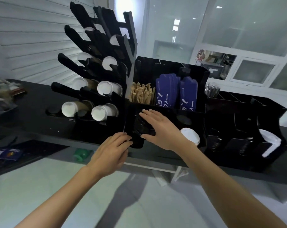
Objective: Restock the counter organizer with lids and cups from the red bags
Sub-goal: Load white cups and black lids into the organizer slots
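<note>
A black counter organizer [195, 112] stands on the dark counter. Its leftmost front slot holds a stack of black lids [139, 129]. My right hand [157, 127] lies flat on top of that stack with straight fingers, thumb at the front. My left hand [113, 150] touches the slot's lower left edge, fingers bent toward the lids. A white lid stack [190, 135] fills the slot to the right. A tall black cup rack [96, 66] on the left holds white paper cups [105, 111] in several rows. No red bag is in view.
The organizer's back compartments hold brown stirrers [142, 94] and blue packets [177, 92]. Further right, spring-loaded slots [241, 145] and white napkins [269, 143]. A green object [82, 153] lies under the counter; clutter sits at the far left.
</note>
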A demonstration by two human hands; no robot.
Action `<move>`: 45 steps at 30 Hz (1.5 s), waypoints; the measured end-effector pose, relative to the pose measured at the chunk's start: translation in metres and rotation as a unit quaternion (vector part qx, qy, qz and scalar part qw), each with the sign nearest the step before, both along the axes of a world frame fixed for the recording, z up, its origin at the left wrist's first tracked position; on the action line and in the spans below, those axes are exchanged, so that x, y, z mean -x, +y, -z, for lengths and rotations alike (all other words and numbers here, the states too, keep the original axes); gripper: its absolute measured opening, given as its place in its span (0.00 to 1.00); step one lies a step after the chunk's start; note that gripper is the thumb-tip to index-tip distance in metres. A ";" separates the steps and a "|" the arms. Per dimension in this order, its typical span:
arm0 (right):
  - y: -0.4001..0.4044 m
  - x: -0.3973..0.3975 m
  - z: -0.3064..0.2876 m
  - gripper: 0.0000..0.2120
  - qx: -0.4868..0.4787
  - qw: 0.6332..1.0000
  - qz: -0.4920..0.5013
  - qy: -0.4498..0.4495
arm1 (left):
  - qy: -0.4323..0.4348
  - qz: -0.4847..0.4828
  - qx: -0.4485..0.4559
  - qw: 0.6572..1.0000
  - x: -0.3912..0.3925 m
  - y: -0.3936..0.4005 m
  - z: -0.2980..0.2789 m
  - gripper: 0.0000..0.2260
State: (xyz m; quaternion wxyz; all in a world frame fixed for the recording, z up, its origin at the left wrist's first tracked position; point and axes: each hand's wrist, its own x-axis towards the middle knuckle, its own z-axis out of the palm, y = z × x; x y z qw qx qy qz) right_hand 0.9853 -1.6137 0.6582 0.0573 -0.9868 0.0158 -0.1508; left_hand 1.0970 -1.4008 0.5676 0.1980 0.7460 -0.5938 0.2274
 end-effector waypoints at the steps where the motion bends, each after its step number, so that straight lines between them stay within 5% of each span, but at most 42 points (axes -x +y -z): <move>1: 0.003 -0.004 0.001 0.37 0.018 1.000 0.001 0.000 | -0.002 0.004 -0.003 1.000 -0.003 0.001 0.002 0.15; 9: 0.021 -0.026 0.005 0.37 0.115 0.993 0.014 0.019 | 0.000 0.047 -0.006 0.999 -0.018 0.007 0.005 0.14; 26: 0.034 -0.041 0.058 0.37 0.170 0.981 0.084 0.047 | 0.002 0.077 -0.002 0.997 -0.031 0.012 0.008 0.12; 45: 0.056 -0.032 0.050 0.24 0.103 0.990 0.084 0.040 | 0.002 0.068 -0.013 0.998 -0.029 0.016 0.005 0.10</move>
